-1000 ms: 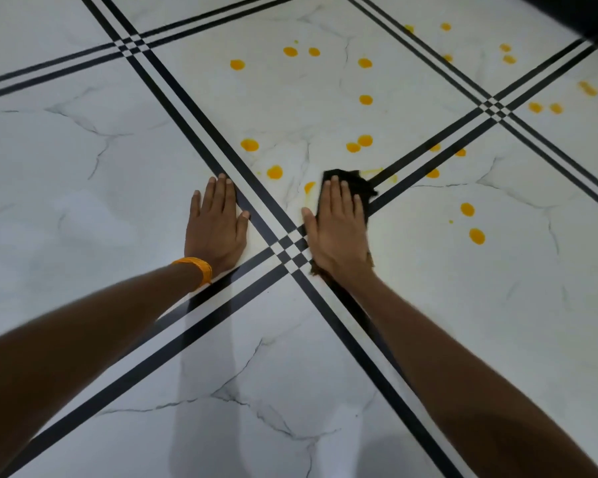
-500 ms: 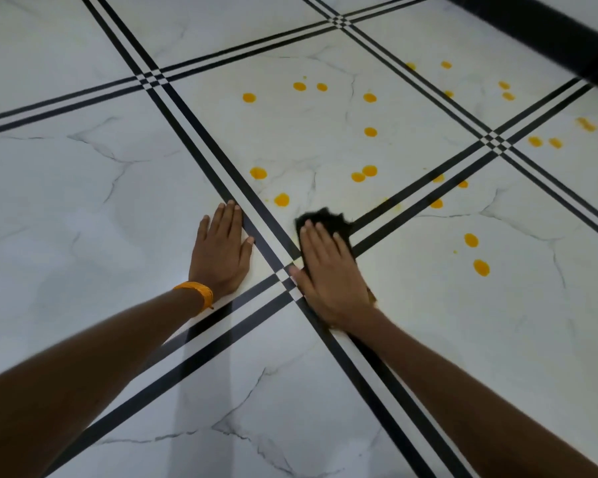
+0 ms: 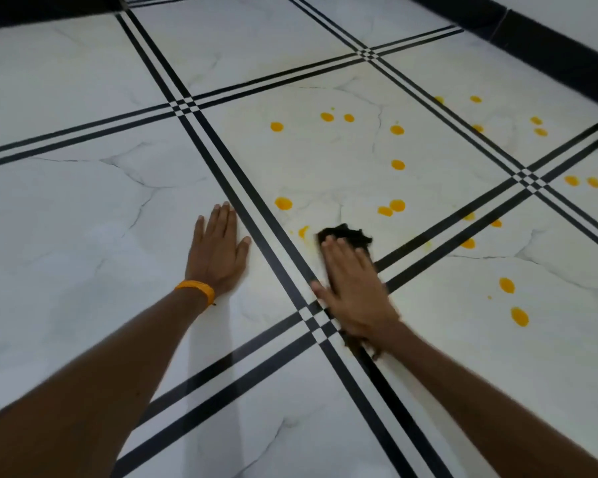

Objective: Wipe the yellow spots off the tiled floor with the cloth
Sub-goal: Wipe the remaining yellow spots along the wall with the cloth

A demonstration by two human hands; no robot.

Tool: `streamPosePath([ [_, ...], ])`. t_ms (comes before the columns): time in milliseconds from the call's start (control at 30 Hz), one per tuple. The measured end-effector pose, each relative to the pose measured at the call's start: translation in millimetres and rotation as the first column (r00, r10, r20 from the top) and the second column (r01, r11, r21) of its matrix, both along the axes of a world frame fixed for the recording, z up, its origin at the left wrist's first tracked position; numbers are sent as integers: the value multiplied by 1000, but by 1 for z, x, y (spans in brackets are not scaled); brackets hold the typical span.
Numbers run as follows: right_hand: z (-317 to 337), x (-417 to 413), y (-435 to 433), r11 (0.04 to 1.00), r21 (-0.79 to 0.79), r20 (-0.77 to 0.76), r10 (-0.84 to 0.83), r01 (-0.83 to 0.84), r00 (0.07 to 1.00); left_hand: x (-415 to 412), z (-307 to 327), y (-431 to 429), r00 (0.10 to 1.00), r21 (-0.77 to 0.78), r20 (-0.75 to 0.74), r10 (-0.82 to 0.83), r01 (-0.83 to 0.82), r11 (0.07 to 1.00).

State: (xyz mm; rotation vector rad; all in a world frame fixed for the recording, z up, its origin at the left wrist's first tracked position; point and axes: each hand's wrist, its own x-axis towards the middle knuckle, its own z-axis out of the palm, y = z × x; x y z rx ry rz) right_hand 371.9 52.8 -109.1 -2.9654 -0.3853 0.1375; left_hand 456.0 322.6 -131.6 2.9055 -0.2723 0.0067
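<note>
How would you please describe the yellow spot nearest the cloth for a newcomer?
Find the striped crossing beside the right hand. That hand presses a dark cloth beyond it; the spot lies just left of the cloth. Unlike its round neighbours, it is smeared.

Cloth mostly hidden under right hand; hand blurred, esp. wrist side.

The floor runs flat and open ahead of the right hand and off to its right, where the yellow spots lie scattered. To its left, across the black double line, the left hand rests flat on the tile and bars a sweep that way. A dark skirting bounds the floor far ahead.
</note>
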Motion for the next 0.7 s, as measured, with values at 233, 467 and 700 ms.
streamPosePath([
  [233, -6, 84, 49, 946, 18, 9, -323, 322, 946, 2, -3, 8, 1000, -4, 17, -7, 7, 1000],
  [467, -1, 58, -3, 995, -10, 8, -98, 98, 995, 9, -5, 14, 998, -69, 63, -5, 9, 998],
  [700, -3, 123, 87, 996, 19, -26, -87, 87, 996, 10, -10, 14, 998, -79, 54, -12, 17, 997],
])
